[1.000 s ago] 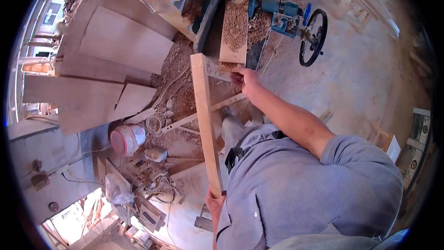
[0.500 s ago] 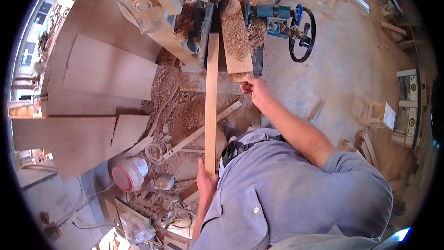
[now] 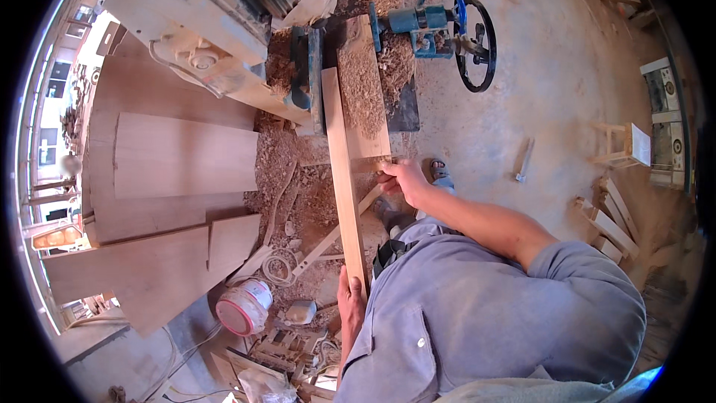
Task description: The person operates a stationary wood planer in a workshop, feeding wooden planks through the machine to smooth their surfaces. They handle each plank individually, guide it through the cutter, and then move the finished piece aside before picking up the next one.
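Note:
A long pale wooden strip (image 3: 344, 179) runs from beside my body up to the woodworking machine, its far end next to a blue upright plate (image 3: 316, 78). My left hand (image 3: 350, 304) is wrapped round the strip's near end. To the right of the strip lies a wider wooden board (image 3: 365, 134), its top strewn with shavings. At the near edge of that board my right hand (image 3: 405, 182) is closed, fingertips pinching its corner. The underside of that grip is hidden.
A blue clamp with a black handwheel (image 3: 477, 45) stands right of the board. Large wooden panels (image 3: 179, 157) lean at left. A pink-and-white bucket (image 3: 245, 306), a cable coil (image 3: 280, 266) and shavings lie on the floor. A small stool (image 3: 634, 144) stands at right.
The view has shifted, with the machine now lower and further left. The strip has tilted, its far end leaning left. Both hands keep their grips.

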Tool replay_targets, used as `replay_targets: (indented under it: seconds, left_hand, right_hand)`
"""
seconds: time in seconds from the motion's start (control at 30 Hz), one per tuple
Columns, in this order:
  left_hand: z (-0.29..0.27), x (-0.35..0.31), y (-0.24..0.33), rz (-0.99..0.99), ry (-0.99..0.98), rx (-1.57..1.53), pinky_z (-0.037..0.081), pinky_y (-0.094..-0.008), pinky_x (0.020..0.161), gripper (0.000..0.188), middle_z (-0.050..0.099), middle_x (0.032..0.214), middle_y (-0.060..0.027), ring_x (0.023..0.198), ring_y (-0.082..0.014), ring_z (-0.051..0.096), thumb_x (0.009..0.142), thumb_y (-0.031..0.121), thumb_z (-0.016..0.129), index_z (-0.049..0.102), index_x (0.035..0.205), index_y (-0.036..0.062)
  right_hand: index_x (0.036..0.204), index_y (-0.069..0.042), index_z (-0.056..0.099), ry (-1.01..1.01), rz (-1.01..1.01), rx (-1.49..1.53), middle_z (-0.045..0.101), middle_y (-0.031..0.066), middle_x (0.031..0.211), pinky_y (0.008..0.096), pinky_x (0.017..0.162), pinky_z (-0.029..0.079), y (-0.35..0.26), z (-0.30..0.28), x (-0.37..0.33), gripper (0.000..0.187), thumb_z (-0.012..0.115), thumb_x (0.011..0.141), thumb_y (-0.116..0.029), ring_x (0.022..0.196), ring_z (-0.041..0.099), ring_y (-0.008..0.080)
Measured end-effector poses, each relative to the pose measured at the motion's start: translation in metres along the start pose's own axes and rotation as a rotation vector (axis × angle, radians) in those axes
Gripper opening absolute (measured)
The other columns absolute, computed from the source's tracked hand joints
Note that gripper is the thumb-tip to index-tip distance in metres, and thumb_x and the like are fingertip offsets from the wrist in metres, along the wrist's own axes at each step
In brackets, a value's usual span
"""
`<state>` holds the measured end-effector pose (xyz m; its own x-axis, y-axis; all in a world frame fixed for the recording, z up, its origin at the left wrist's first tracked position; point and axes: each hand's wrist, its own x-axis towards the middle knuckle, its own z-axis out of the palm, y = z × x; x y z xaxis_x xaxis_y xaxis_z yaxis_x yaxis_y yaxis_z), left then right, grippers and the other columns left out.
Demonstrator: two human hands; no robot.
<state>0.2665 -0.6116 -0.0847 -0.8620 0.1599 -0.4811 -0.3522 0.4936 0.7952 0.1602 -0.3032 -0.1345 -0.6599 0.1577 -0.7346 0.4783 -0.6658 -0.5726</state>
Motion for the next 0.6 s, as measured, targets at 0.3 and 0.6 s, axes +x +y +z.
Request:
replay_targets:
  seconds: [0.3, 0.6]
  left_hand:
    - [0.037, 0.135, 0.107, -0.005, 0.008, 0.268, 0.046, -0.0431, 0.073, 0.058, 0.063, 0.079, -0.0168, 0.078, -0.0289, 0.061, 0.103, 0.05, 0.032, 0.062, 0.111, 0.0007]
    - [0.037, 0.13, 0.102, -0.003, 0.057, 0.279, 0.045, -0.0388, 0.069, 0.065, 0.058, 0.073, -0.0104, 0.072, -0.0213, 0.055, 0.102, 0.058, 0.034, 0.062, 0.098, -0.0012]
  right_hand:
    - [0.107, -0.001, 0.063, -0.04, -0.055, -0.029, 0.068, 0.0116, 0.083, 0.0296, 0.051, 0.053, -0.015, 0.004, 0.014, 0.031, 0.055, 0.098, -0.029, 0.06, 0.067, 0.0183]
    - [0.102, 0.002, 0.062, -0.079, -0.046, 0.031, 0.069, 0.0126, 0.082, 0.0305, 0.049, 0.054, -0.015, 0.003, 0.013, 0.032, 0.053, 0.1, -0.028, 0.064, 0.069, 0.0197]
